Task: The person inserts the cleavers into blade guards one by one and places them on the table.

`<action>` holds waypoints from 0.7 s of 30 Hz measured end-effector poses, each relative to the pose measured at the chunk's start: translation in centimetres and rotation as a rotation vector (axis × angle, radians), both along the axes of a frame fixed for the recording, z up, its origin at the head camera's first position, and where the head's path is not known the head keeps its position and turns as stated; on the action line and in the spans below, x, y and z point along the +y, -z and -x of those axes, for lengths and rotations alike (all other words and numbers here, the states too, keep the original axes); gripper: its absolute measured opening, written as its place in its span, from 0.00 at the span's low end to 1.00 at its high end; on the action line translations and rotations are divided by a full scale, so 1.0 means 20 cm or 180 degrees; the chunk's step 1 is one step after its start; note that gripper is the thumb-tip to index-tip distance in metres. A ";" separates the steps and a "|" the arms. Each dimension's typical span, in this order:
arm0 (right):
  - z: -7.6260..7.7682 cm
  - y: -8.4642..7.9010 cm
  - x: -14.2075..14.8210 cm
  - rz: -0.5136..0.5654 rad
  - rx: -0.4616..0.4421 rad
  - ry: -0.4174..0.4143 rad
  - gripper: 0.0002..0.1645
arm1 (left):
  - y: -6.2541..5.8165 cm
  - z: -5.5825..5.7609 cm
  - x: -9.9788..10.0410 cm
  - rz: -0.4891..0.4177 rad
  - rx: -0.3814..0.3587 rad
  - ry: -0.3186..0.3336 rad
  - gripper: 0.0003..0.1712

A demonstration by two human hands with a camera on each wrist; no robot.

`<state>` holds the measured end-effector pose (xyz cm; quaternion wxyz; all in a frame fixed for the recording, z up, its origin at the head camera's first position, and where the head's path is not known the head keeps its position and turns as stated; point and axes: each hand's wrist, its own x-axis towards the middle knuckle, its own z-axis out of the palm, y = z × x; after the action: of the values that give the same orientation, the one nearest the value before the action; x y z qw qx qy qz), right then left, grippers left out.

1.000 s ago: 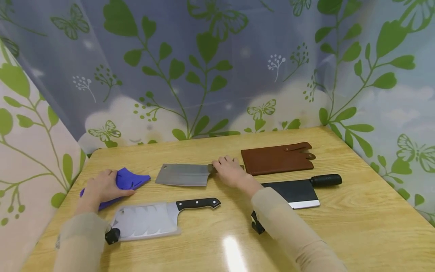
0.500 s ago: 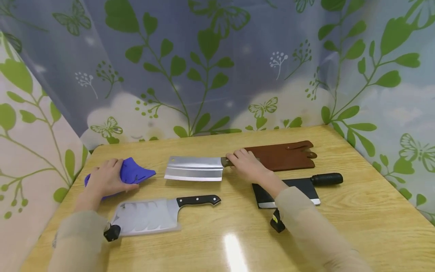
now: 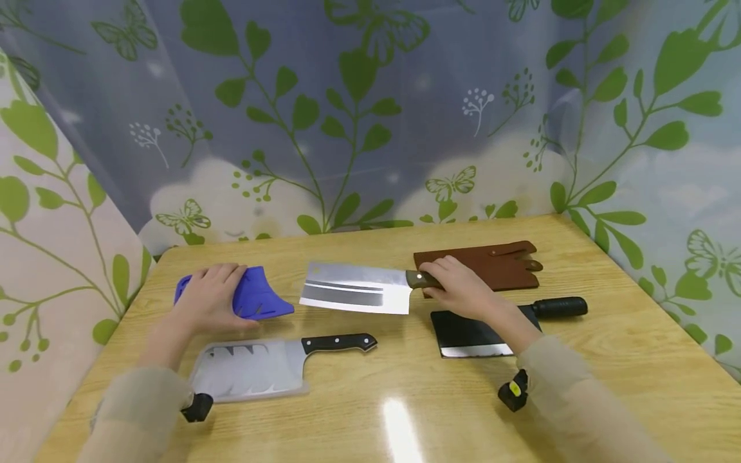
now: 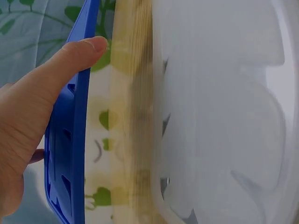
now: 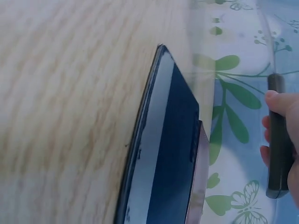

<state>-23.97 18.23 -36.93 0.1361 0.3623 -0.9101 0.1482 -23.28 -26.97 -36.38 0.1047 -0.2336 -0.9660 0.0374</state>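
My right hand [image 3: 461,289] grips the dark handle [image 5: 276,140] of a cleaver, whose shiny broad blade [image 3: 359,287] points left and hangs above the table. Thumb and fingers of my left hand [image 3: 213,297] hold a blue plastic blade sheath [image 3: 258,296], slotted and flared at its right end. A gap separates the sheath from the blade's tip. In the left wrist view the thumb lies over the edge of the blue sheath [image 4: 70,121]. Just in front of the left hand lies a second cleaver with a black riveted handle [image 3: 338,343], its blade in a translucent white cover [image 3: 249,371].
A brown leather sheath [image 3: 486,260] lies at the back right of the wooden table [image 3: 324,424]. In front of it rests a black-bladed cleaver [image 3: 463,331], partly under my right forearm. Patterned curtains [image 3: 370,161] stand along the back and sides.
My right hand has lifted the cleaver off the table and carried it to the right, its blade tilting. My left hand has raised the blue sheath and shifted it rightward.
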 end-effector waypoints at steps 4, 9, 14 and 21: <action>-0.03 0.00 0.03 0.0192 -0.0242 0.0037 0.21 | -0.01 -0.02 0.07 -0.0048 0.0067 0.0142 0.65; -0.06 0.00 0.06 0.0391 -0.0385 0.0001 0.21 | -0.02 -0.05 0.14 -0.0124 0.0151 0.0329 0.65; -0.08 0.01 0.08 0.0400 -0.0325 -0.0038 0.21 | -0.01 -0.08 0.19 -0.0097 0.0179 0.0542 0.65; -0.10 0.04 0.11 0.0397 -0.0059 -0.0129 0.23 | 0.00 -0.11 0.24 -0.0173 0.0273 0.0847 0.65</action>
<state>-21.90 20.49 -37.77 0.1470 0.3701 -0.8928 0.2107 -21.00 -22.21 -36.31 0.1562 -0.3549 -0.9217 0.0070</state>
